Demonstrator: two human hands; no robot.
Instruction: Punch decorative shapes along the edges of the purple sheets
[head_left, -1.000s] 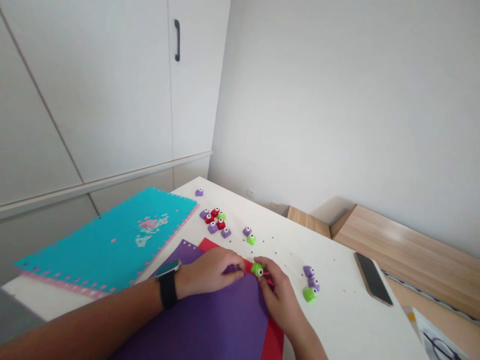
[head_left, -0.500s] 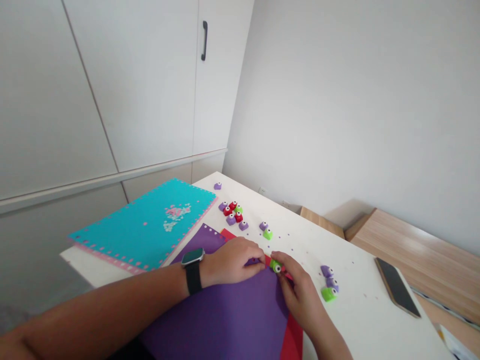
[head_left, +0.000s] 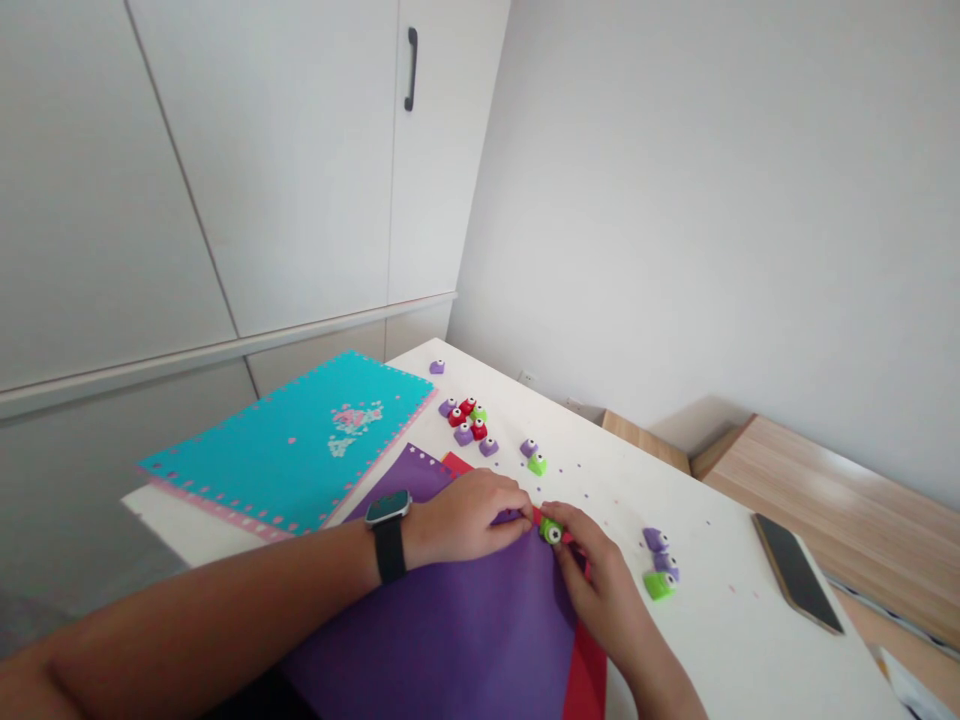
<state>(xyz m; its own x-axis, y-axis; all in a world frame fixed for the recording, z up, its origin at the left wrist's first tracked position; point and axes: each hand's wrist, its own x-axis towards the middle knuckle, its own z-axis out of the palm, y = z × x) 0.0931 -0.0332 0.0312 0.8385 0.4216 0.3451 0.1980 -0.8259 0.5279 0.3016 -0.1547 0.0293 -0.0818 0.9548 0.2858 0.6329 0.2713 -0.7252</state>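
Note:
My left hand (head_left: 474, 518), with a watch (head_left: 388, 508) on its wrist, pinches the upper edge of a purple sheet (head_left: 450, 625). A red sheet (head_left: 587, 672) lies under the purple one and shows at its right side. Between the thumb and fingers of my right hand (head_left: 596, 570) is a green paper punch (head_left: 551, 531), set at the sheet's edge close to my left fingertips. Small holes run along the purple sheet's top left edge.
Several purple, red and green punches (head_left: 478, 429) stand behind the hands, and more (head_left: 661, 585) at the right. A blue sheet (head_left: 277, 440) with paper bits lies left. A phone (head_left: 796, 572) rests at the right edge. Cabinets and a wall stand behind.
The view has shifted slightly. Both hands stay at nearly the same spot, holding the sheet and the green punch.

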